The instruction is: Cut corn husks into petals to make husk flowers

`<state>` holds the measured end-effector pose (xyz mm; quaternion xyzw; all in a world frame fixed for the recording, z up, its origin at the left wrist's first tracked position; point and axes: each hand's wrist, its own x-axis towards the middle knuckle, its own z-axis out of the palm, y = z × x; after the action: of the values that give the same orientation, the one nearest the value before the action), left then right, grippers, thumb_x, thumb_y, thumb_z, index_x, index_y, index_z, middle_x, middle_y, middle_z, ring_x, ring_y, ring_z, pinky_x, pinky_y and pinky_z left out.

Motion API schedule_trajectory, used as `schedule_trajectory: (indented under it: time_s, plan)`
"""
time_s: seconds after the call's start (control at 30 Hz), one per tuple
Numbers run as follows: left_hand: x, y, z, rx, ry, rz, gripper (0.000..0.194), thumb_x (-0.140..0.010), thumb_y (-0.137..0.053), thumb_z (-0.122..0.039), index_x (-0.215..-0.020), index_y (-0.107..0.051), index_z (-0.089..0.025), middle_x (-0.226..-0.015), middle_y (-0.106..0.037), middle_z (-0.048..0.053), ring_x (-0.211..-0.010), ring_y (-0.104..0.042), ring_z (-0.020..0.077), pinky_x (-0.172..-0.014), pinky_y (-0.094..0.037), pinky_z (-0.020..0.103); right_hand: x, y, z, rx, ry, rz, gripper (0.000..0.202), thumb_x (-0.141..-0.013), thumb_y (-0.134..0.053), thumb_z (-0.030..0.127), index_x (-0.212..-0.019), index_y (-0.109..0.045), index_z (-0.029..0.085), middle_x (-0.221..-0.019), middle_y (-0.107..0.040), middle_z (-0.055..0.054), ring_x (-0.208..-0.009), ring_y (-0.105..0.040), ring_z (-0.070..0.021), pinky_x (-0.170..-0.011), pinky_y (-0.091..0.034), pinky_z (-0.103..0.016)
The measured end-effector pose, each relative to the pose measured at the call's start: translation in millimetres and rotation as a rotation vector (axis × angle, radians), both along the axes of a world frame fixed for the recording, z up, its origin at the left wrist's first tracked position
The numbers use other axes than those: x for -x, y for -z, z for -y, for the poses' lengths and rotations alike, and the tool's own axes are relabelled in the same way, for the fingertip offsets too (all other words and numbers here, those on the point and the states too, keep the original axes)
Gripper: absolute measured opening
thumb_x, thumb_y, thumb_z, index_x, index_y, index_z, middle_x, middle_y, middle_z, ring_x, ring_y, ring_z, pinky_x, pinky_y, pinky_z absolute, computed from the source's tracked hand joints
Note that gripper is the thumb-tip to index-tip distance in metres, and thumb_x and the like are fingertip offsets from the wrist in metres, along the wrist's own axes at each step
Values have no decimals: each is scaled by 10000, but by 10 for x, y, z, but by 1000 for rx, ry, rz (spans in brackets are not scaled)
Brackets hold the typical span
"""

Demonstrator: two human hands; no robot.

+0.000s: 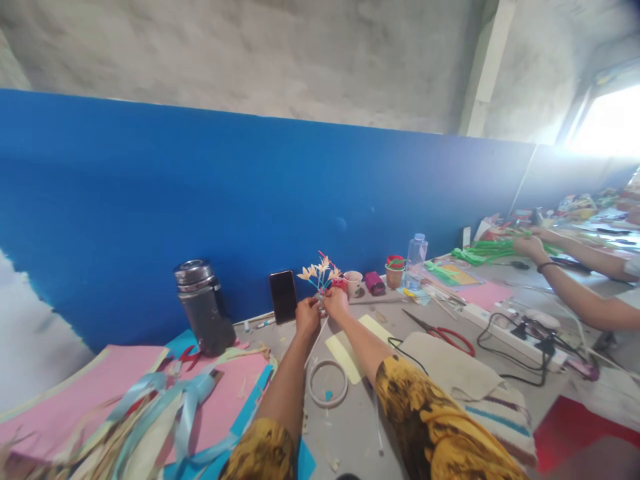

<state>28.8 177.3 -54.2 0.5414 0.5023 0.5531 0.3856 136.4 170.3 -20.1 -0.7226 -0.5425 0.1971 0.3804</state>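
Observation:
Both arms reach forward to a small bunch of handmade flowers [318,271], with pale pointed petals, blue stems and a red tip, standing upright near the blue partition. My left hand [307,316] is closed with its fingertips pinched at the base of the stems. From the other side my right hand [337,304] closes on the same spot, its fingers partly hidden. A thin white strip runs down from between the hands toward a white ring-shaped roll [327,384] on the table. Just behind my right hand stand a red pot [339,283] and a patterned paper cup [353,285].
A dark thermos [200,310] and a phone [283,298] stand at left, by pink sheets [240,380] and ribbons [187,407]. Rightward lie red-handled scissors [445,335], a power strip [510,337] and a plastic bottle [416,261]. Another person's hands [533,252] handle green strips [485,252].

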Motion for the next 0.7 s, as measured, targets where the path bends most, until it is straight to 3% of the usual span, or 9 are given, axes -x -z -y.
schedule_trajectory:
  time_s: [0.23,0.37,0.43,0.53,0.63,0.7]
  plan:
    - [-1,-37,53,-11,-29,-14,110,-734,-724,-231,-764,-699,-128,-710,-720,78,-578,-708,205,-550,-580,299,-12,-46,49,26,-13,15,159,-769,-680,142,-916,-735,170,-854,-759,-67,-796,-709,-165,-625,-463,-180]
    - [83,-141,150,-42,-174,-60,140,-735,-681,-274,-652,-635,-171,-680,-697,95,-677,-704,239,-569,-529,290,-62,-168,157,49,-10,54,124,-790,-700,192,-899,-737,146,-900,-760,-133,-830,-723,-217,-637,-484,-217]
    - [127,-231,209,-77,-272,-69,210,-765,-629,-323,-606,-564,-202,-698,-687,107,-784,-691,259,-613,-508,293,-83,-271,242,71,-25,77,140,-774,-742,225,-868,-736,122,-848,-752,-165,-802,-725,-243,-630,-490,-236]
    - [136,-413,273,-152,-352,-24,170,-798,-541,-356,-696,-549,-220,-765,-679,83,-857,-658,239,-670,-486,283,-38,-456,437,84,-96,105,133,-756,-765,209,-846,-736,115,-723,-730,-132,-707,-713,-225,-623,-487,-238]
    - [87,-639,321,-215,-322,70,116,-771,-512,-292,-828,-575,-213,-713,-635,27,-732,-625,181,-642,-459,251,119,-616,767,58,-206,132,85,-806,-694,191,-853,-745,144,-687,-719,-80,-684,-700,-190,-627,-470,-221]
    - [66,-799,378,-224,-248,136,106,-755,-498,-270,-803,-566,-205,-594,-561,-13,-566,-559,147,-546,-411,230,229,-671,1063,40,-289,152,126,-837,-629,177,-869,-751,180,-697,-721,-53,-705,-694,-176,-624,-451,-215]
